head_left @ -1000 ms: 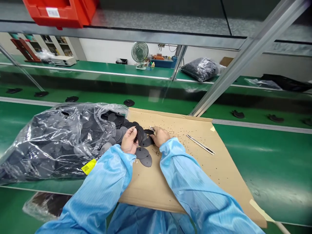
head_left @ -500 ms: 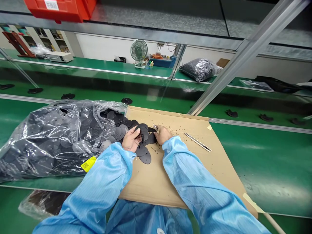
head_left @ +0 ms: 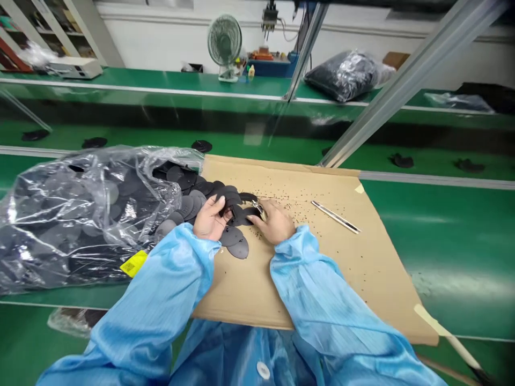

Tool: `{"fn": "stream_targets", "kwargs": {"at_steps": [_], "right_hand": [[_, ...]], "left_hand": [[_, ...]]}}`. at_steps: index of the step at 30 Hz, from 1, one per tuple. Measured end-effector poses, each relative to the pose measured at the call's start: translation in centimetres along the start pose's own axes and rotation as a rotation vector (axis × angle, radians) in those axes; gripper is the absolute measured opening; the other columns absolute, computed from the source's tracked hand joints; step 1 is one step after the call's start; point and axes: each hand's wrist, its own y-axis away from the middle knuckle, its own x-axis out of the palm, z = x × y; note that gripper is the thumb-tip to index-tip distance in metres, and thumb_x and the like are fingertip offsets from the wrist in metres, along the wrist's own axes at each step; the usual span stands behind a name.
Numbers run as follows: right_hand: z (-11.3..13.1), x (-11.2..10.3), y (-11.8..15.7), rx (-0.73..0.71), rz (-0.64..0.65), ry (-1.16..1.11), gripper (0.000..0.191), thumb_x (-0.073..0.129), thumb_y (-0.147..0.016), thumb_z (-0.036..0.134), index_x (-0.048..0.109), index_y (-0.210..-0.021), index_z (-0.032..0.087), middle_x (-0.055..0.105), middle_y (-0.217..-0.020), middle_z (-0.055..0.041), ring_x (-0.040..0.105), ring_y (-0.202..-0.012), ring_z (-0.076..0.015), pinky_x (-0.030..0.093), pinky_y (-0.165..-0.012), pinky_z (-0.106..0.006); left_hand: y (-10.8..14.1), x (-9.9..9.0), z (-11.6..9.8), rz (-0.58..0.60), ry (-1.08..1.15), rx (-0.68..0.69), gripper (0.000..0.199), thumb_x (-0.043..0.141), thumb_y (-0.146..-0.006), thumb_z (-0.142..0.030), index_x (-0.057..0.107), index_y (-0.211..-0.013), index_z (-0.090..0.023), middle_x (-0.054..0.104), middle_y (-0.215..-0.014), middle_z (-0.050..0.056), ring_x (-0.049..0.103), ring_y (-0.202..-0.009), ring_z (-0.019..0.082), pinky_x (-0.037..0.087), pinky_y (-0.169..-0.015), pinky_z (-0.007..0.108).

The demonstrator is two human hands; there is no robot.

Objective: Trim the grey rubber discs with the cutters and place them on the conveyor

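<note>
My left hand (head_left: 211,219) is closed on a black round plastic part (head_left: 228,196), thumb on top of it. In my right hand (head_left: 276,221) is a small shiny metal tool (head_left: 258,206) that looks like a nail clipper; its tip points at the black parts. A curved black piece (head_left: 247,197) lies beside that tip. Below the hands, a few loose black discs (head_left: 238,249) rest on the cardboard sheet (head_left: 257,300). More discs spill from the clear plastic bag (head_left: 88,220) at the left, next to my left hand.
A thin cutter-like tool (head_left: 336,216) lies on the cardboard at the right, among scattered black crumbs. A slanted metal post (head_left: 386,102) rises behind the board. Black parts (head_left: 201,146) are spaced along the green conveyor. A fan (head_left: 225,45) stands at the back.
The view has tipped down and the red bin has left it. My right hand has drawn back slightly to the right, showing more of the metal tool. My left hand keeps the black part.
</note>
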Motion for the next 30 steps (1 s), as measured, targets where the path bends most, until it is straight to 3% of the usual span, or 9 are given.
{"fn": "stream_targets", "kwargs": {"at_steps": [5,12,17,20,25,30], "right_hand": [[0.8,-0.6,0.8,-0.097,0.124,0.031,0.035,0.059,-0.083,0.025,0.059,-0.117,0.016,0.065,-0.109,-0.0114,0.058,-0.102,-0.0264,0.044,-0.091,-0.037],[1.4,-0.1,0.6,-0.155,0.112,-0.01,0.031,0.056,-0.085,0.025,0.059,-0.115,0.017,0.065,-0.106,-0.0096,0.057,-0.1,-0.025,0.042,-0.091,-0.034],[0.8,0.1,0.3,-0.118,0.176,-0.024,0.033,0.053,-0.084,0.021,0.06,-0.116,0.018,0.065,-0.106,-0.0097,0.057,-0.099,-0.0246,0.042,-0.091,-0.034],[0.5,0.0,0.3,-0.069,0.113,-0.094,0.035,0.05,-0.084,0.02,0.059,-0.118,0.02,0.065,-0.112,-0.0084,0.057,-0.103,-0.0243,0.043,-0.092,-0.033],[0.3,-1.1,0.6,0.082,-0.072,-0.355,0.03,0.051,-0.081,0.023,0.063,-0.108,0.019,0.068,-0.098,-0.0063,0.06,-0.093,-0.0221,0.045,-0.087,-0.034],[0.0,-1.6,0.3,0.296,-0.164,-0.933,0.03,0.065,-0.071,0.033,0.063,-0.096,0.019,0.059,-0.071,0.0018,0.053,-0.062,-0.0133,0.046,-0.064,-0.028]], "left_hand": [[0.3,0.7,-0.4,-0.012,-0.06,0.007,0.015,0.069,-0.073,-0.014,0.06,-0.084,-0.018,0.065,-0.08,-0.001,0.061,-0.068,0.008,0.051,-0.06,0.018],[0.4,1.4,-0.3,0.05,-0.164,0.003,0.031,0.079,-0.064,-0.018,0.055,-0.084,-0.018,0.062,-0.078,-0.001,0.059,-0.067,0.01,0.051,-0.058,0.021],[-0.1,1.0,0.1,0.002,-0.163,0.013,0.026,0.077,-0.067,-0.018,0.055,-0.081,-0.018,0.061,-0.075,-0.001,0.06,-0.066,0.01,0.052,-0.062,0.023],[-0.1,0.8,0.3,0.0,-0.175,0.04,0.028,0.077,-0.066,-0.016,0.057,-0.084,-0.018,0.062,-0.076,-0.001,0.062,-0.069,0.011,0.053,-0.066,0.025],[0.1,0.7,0.4,0.017,-0.154,0.057,0.028,0.077,-0.065,-0.014,0.062,-0.089,-0.017,0.065,-0.081,0.001,0.063,-0.072,0.012,0.054,-0.073,0.028],[0.4,0.7,0.5,0.079,-0.153,0.088,0.036,0.077,-0.067,-0.02,0.061,-0.099,-0.02,0.066,-0.08,0.0,0.065,-0.073,0.014,0.054,-0.075,0.03]]}}
